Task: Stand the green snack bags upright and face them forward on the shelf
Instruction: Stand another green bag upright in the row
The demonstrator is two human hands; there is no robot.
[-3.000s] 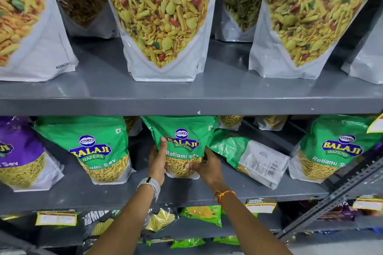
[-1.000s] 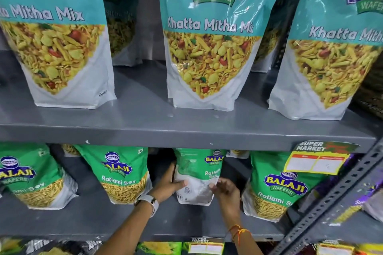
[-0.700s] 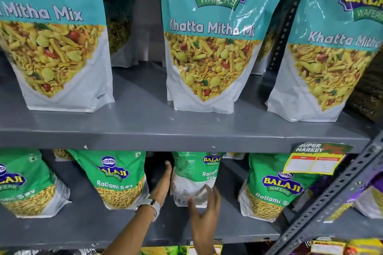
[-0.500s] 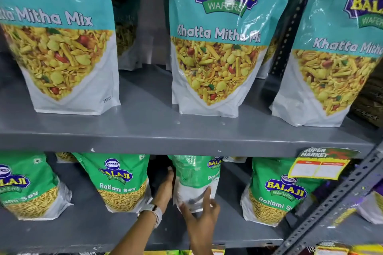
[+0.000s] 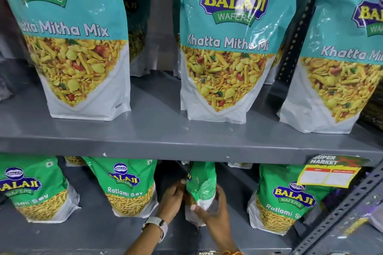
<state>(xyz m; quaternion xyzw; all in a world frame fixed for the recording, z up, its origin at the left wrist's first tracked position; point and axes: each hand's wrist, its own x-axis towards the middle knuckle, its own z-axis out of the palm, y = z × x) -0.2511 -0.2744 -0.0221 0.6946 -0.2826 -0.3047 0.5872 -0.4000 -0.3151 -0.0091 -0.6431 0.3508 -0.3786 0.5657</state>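
On the lower shelf, the held bag stands between the left hand and right hand, with other bags upright on both sides.

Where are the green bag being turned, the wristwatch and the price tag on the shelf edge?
green bag [image 5: 202, 184]: head view, its green side panel.
wristwatch [image 5: 158, 224]: head view, the white band.
price tag [image 5: 329, 175]: head view, its yellow lower part.

A single head-worn wide-angle camera faces a grey metal shelving unit head-on from close range, tilted slightly downward, teal snack pouches filling the upper frame, green snack bags along the bottom.
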